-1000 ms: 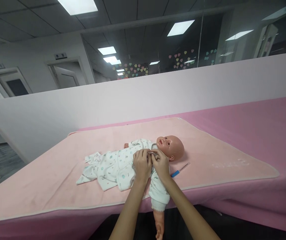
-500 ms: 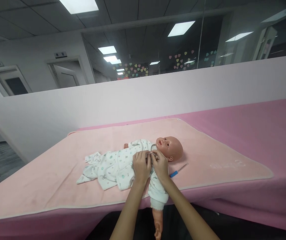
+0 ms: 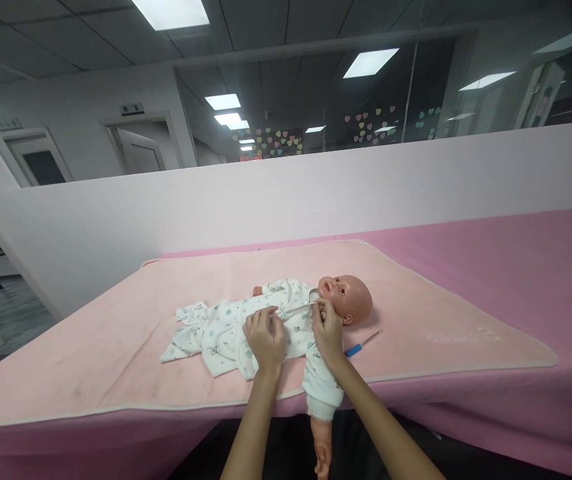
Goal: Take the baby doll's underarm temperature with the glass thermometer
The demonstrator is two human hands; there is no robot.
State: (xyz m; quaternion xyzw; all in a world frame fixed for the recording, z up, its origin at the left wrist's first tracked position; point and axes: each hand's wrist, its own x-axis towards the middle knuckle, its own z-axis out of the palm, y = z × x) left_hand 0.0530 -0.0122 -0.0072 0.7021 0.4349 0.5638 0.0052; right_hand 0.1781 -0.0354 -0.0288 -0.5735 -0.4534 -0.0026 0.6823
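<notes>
A baby doll (image 3: 347,298) lies on its back on a light pink blanket (image 3: 116,347), head to the right. It wears a white printed romper (image 3: 221,330). One doll arm (image 3: 323,427) hangs over the table's front edge. My left hand (image 3: 265,337) pinches the romper's front edge at the chest. My right hand (image 3: 327,326) pinches the same edge near the collar, just under the doll's chin. The strip of fabric is stretched between the two hands.
A thermometer with a blue tip (image 3: 361,345) lies on the blanket to the right of the doll. The blanket covers a darker pink table (image 3: 541,267). A white partition wall (image 3: 286,193) runs behind the table.
My hands were together at the doll's chest. My left hand has slid left along the romper's edge, pulling the fabric strip taut between both hands.
</notes>
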